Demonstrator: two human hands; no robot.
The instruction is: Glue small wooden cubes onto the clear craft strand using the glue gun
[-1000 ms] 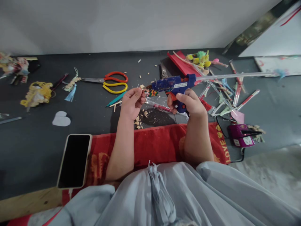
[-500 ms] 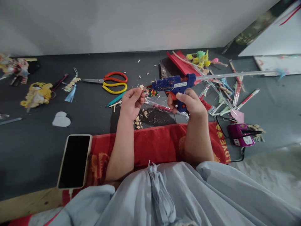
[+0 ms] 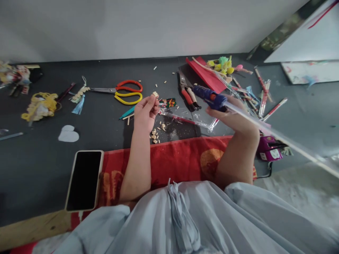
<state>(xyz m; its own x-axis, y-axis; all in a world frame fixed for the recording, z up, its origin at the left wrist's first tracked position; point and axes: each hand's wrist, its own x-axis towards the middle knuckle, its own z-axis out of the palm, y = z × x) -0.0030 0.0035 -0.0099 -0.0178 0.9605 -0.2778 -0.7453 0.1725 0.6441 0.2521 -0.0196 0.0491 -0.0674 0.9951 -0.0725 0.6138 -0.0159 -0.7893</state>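
My left hand [image 3: 144, 112] is raised over the dark table and pinches a small tan wooden piece [image 3: 155, 94] between thumb and fingertips. My right hand [image 3: 231, 117] grips a blue glue gun [image 3: 209, 96], its nozzle pointing up and left and a long clear glue stick [image 3: 275, 134] trailing out to the lower right. Below the left hand lies a pile of several small wooden bits [image 3: 157, 133]. A small colourful decorated piece [image 3: 167, 103] rests between the hands.
Red and yellow scissors [image 3: 124, 92] lie at the upper left, red-handled pliers [image 3: 187, 92] near the gun. A phone [image 3: 83, 180] sits on the red cloth [image 3: 172, 158]. A purple device [image 3: 268, 150] lies right; straws and craft scraps [image 3: 254, 95] behind; yellow yarn [image 3: 39, 105] far left.
My right hand has swung the glue gun away from the wooden piece, turning it so the glue stick now points to the lower right. The left hand lifted slightly.
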